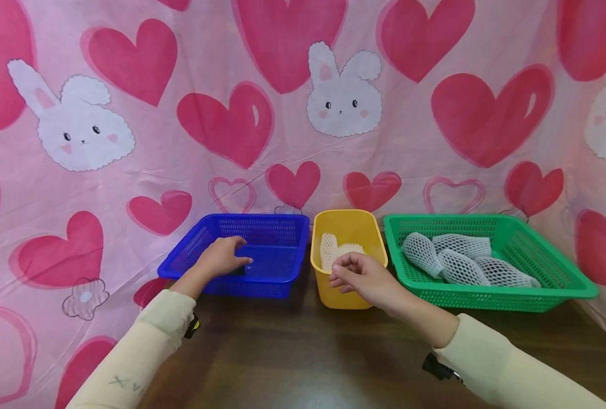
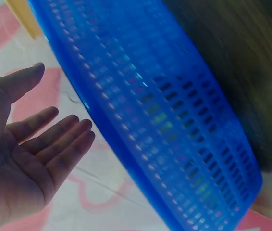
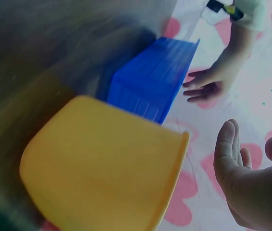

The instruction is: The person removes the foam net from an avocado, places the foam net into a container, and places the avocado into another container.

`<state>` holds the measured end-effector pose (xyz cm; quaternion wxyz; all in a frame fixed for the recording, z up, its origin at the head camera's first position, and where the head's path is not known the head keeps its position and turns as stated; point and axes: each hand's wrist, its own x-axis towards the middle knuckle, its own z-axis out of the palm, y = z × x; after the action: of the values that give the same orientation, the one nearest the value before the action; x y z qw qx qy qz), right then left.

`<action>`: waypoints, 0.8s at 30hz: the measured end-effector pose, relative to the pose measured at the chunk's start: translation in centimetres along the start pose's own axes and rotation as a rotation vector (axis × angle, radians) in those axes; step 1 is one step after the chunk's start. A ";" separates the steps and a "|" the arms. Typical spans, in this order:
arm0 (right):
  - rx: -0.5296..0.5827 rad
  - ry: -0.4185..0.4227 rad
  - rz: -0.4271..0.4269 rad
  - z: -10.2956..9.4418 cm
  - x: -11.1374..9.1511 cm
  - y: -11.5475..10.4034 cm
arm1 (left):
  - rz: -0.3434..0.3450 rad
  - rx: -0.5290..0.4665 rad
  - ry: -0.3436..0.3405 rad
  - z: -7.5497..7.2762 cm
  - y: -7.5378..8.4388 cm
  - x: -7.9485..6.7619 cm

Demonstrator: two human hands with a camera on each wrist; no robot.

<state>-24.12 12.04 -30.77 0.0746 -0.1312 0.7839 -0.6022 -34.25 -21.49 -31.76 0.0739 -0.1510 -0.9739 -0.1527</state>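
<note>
My left hand [image 1: 220,257] hovers over the blue basket [image 1: 277,261], its fingers spread and relaxed with nothing in them. In the left wrist view its palm faces the basket's rim, thumb apart from the fingers. The right hand [image 1: 365,279] is held above the front rim of the yellow bin [image 1: 345,296], fingers loosely bent around nothing. Inside that bin stand cream-coloured foam mesh sleeves [image 1: 328,251], partly hidden by the hand. Several white foam mesh sleeves [image 1: 461,268] lie in the green basket [image 1: 487,302] at the right.
The three containers stand in a row along the back of a dark wooden table [image 1: 303,358]. A pink cloth [image 1: 287,147] with hearts and rabbits hangs right behind them. Narrow gaps separate the yellow bin from both baskets.
</note>
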 end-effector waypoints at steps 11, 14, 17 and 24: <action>-0.118 0.084 -0.026 -5.1 -0.9 -0.6 | 0.129 -0.130 0.042 0.1 4.6 -1.1; -0.142 0.103 -0.040 -6.4 -1.3 -0.7 | 0.161 -0.167 0.049 0.1 6.0 -1.3; -0.176 0.121 -0.047 -7.5 -1.8 -0.7 | 0.177 -0.224 0.043 0.2 7.3 -1.5; -0.258 0.170 -0.044 -9.9 -2.7 -0.2 | 0.210 -0.445 -0.058 1.3 10.4 -1.9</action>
<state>-24.19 21.91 -28.06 -0.0230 -0.1054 0.8553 -0.5068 -29.25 -12.17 -30.48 0.0261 -0.2683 -0.8970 -0.3503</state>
